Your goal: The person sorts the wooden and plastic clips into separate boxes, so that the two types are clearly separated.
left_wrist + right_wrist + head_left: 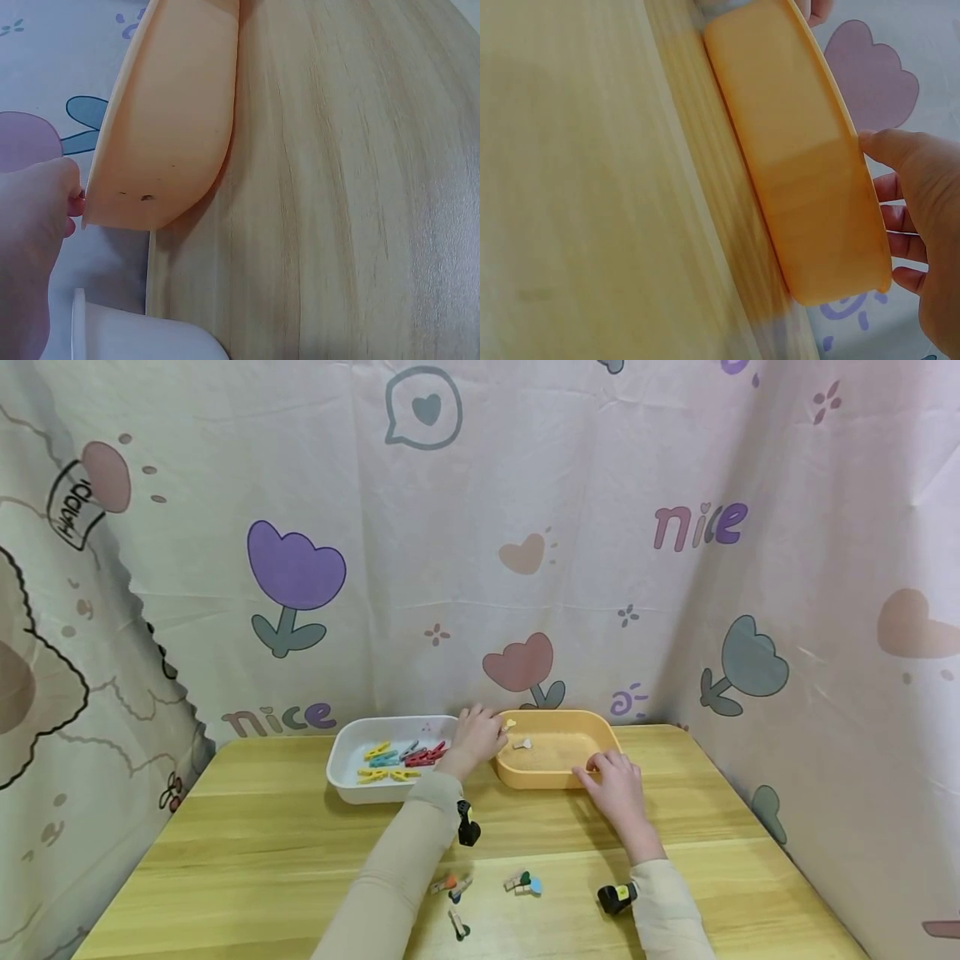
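Hands — orange tray rim.

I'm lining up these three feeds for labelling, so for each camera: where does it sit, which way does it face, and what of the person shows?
Head: worn high, looking forward and down at the wooden table, white tray and orange tray; both forearms, left hand and right hand show.
Left wrist: low beside the orange tray's outer wall, facing along the table; part of the left hand shows.
Right wrist: low by the tray's near wall; right-hand fingers at its rim.
Shared: all three show the orange tray and table.
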`<state>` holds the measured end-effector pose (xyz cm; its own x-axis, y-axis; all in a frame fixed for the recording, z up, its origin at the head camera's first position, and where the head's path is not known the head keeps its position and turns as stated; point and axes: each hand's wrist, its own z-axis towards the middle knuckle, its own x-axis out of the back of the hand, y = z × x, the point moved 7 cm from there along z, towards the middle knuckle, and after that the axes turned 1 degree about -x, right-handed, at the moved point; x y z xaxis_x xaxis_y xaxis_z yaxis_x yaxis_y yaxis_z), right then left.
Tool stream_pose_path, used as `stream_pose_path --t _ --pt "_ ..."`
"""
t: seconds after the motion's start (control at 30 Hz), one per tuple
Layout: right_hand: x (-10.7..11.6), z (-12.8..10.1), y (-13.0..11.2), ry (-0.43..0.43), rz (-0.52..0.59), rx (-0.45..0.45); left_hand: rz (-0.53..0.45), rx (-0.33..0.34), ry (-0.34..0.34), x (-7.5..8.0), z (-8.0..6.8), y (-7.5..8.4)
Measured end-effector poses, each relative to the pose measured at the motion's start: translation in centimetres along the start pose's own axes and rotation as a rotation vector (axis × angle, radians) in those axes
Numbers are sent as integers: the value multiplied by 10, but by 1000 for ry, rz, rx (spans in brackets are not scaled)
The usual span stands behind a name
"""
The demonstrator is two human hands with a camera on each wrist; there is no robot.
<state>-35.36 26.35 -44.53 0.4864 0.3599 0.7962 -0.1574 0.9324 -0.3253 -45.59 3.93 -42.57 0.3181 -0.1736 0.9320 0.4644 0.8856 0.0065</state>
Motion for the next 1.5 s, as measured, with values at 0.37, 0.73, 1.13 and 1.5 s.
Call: stream_pose_path --t 0.37,0.73,1.13,1.5 --pt "1 -1 0 -4 15 -10 8 11 15 4 1 1" --pt "3 1 -1 -9 14 -13 17 -13 2 9 2 1" --pt "-1 -2 -1 -24 18 -23 84 -171 91 16 -20 10" --pt "2 -2 -2 0 19 -14 74 -377 302 37 -53 12"
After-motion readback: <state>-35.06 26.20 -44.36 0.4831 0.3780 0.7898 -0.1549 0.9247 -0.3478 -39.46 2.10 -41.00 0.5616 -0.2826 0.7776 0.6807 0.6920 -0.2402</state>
